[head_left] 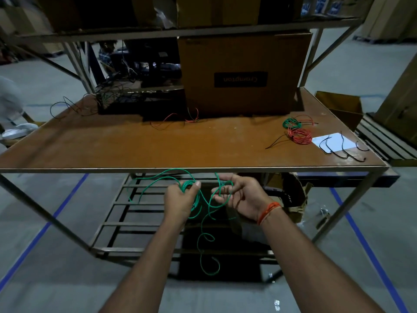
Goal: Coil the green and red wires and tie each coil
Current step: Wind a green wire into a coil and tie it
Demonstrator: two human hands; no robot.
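Head view, one entry. Left hand (180, 197): fingers curled round a small bundle of loops of green wire (204, 213), held in front of the table's near edge (194, 170), below the tabletop. Right hand (237, 195): fingers bent, pinching a strand of the same wire just beside the bundle; an orange thread band sits on that wrist. Loose wire: one loop arcs up to the left, a long curly tail hangs toward the floor. Tabletop, far right: a finished green coil (291, 123) touching a finished red coil (300, 136), with black ties (343, 147) lying near them on a white sheet. Loose red wire (173, 120) lies before a cardboard box (243, 75). Step judged: winding green wire, partway. Next calls for feeding the hanging tail onto the bundle, then fetching a tie.
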